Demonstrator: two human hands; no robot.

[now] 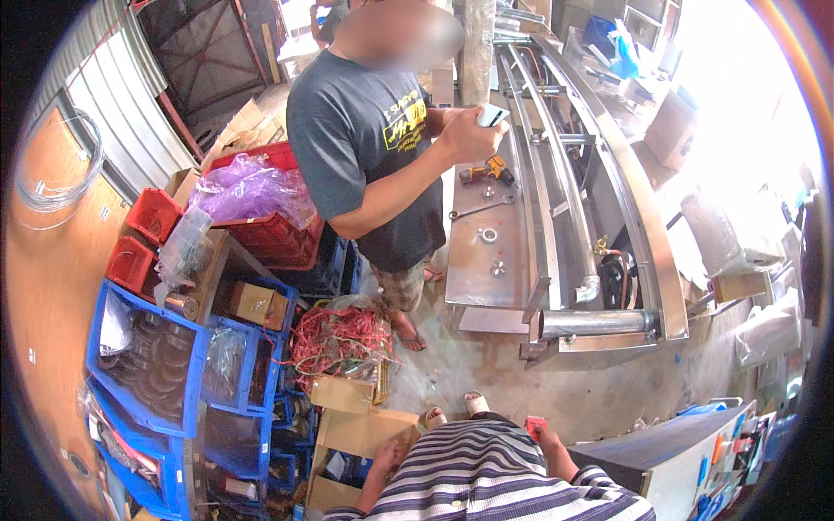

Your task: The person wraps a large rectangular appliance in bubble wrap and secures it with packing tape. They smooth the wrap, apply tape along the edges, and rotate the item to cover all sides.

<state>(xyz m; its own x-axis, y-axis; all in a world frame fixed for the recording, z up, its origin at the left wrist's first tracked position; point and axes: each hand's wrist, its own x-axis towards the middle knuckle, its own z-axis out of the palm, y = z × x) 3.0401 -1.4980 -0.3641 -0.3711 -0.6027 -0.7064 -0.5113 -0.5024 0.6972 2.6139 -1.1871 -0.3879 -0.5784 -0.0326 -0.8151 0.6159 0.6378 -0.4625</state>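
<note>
My right hand [549,439] is closed on a small flat red object [537,425] beside my striped shirt; its kind is too small to make out. My left hand [388,455] hangs low at my other side, next to an open cardboard box [369,429]. Its fingers are too small and partly hidden to read. Across from me a person in a dark T-shirt [373,130] stands holding a pale phone-like object [492,115] in their hands.
Right of the person stands a long metal frame [669,286] with pipes. On its metal shelf lie a yellow-black cordless drill [491,170], a wrench [480,208] and a tape roll [488,235]. Blue bins [195,382] stack at left, near a tangle of red wires [339,343]. A grey cabinet [638,447] stands right.
</note>
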